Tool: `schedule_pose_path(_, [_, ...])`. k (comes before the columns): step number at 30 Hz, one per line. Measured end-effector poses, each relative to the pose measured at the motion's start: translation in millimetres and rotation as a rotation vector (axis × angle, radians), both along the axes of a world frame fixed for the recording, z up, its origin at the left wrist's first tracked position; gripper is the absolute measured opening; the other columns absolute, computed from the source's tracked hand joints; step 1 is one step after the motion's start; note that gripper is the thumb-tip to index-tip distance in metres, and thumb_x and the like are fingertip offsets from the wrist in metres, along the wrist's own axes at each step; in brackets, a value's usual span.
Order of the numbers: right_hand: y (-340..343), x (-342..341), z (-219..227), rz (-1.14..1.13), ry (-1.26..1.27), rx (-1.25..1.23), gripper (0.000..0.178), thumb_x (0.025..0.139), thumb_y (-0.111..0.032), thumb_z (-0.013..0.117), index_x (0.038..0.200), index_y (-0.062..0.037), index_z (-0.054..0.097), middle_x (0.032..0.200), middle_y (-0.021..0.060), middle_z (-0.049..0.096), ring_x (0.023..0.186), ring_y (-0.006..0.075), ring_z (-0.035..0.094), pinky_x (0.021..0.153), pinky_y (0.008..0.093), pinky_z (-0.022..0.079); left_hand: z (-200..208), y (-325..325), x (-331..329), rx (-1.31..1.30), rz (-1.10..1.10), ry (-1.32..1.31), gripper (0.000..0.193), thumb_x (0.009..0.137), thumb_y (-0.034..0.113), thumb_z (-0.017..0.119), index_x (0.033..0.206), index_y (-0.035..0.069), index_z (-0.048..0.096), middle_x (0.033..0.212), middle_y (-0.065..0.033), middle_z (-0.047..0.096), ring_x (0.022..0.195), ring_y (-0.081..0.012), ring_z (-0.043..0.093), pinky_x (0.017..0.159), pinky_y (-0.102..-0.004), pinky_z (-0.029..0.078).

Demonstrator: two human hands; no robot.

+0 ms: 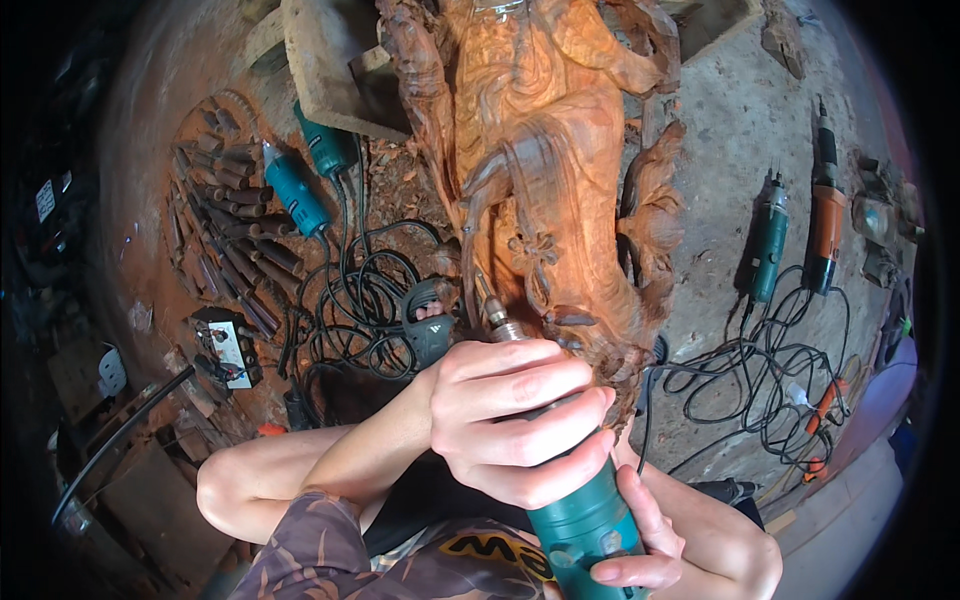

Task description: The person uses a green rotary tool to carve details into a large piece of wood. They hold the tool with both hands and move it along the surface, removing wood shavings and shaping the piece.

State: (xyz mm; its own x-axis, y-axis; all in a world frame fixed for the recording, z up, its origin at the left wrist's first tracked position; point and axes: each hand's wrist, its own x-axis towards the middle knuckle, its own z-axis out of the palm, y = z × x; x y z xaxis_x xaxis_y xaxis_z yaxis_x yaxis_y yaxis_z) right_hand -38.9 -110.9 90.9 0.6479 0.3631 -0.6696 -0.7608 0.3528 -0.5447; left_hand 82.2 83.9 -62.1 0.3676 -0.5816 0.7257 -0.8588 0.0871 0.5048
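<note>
- Gripping the teal-bodied electric die grinder (585, 520) at its rear, the right hand (640, 545) has its fingers curled under the housing; judged to carry the weight and steer from behind.
- Left hand (520, 420) wrapped tight around the front of the same grinder, just behind the metal collet (503, 325). Both hands closed on one tool: likely so the tip is held steady against the work.
- Thin cutting bit (483, 290) points up and away, its tip at the surface of the reddish-brown carved wooden sculpture (540, 170), beside a small carved flower (535, 250). Whether bit and wood actually touch cannot be told.
- Sculpture lies lengthwise away from the person, its near end just beside the left hand, so the relief faces upward to the tool.
- Person's bare knee (235, 485) at lower left, patterned brown cloth (320, 545) below; seated low, close over the piece.
- Left of the sculpture: tangle of black cables (350, 300), two more teal grinders (300, 190), and a row of wood-handled chisels (235, 230) laid out on the red-dusted floor (150, 200), within reach.
- Right, well apart: a teal and an orange power tool (800, 230) with their cords on grey concrete (720, 130).
</note>
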Motion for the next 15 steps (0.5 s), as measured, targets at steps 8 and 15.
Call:
schedule_pose_path(8, [-7.3, 30.0, 11.9, 0.035, 0.354, 0.098, 0.078, 0.096, -0.002, 0.064, 0.161, 0.0084, 0.022, 0.170, 0.0180, 0.026, 0.158, 0.0206, 0.022, 0.125, 0.0305, 0.021, -0.3, -5.3, 2.9, -0.041, 0.005, -0.005, 0.046, 0.072, 0.001, 0.090, 0.107, 0.017, 0.063, 0.098, -0.0015, 0.068, 0.081, -0.0200, 0.071, 0.064, -0.0315, 0.061])
schedule_pose_path(15, [-5.7, 26.5, 6.8, -0.063, 0.438, 0.164, 0.080, 0.094, 0.000, 0.065, 0.161, 0.0080, 0.022, 0.171, 0.0178, 0.023, 0.159, 0.0214, 0.019, 0.125, 0.0304, 0.020, -2.1, 0.2, -1.4, 0.008, -0.012, -0.027, 0.047, 0.072, -0.001, 0.089, 0.108, 0.016, 0.064, 0.096, -0.0017, 0.069, 0.080, -0.0201, 0.071, 0.063, -0.0319, 0.061])
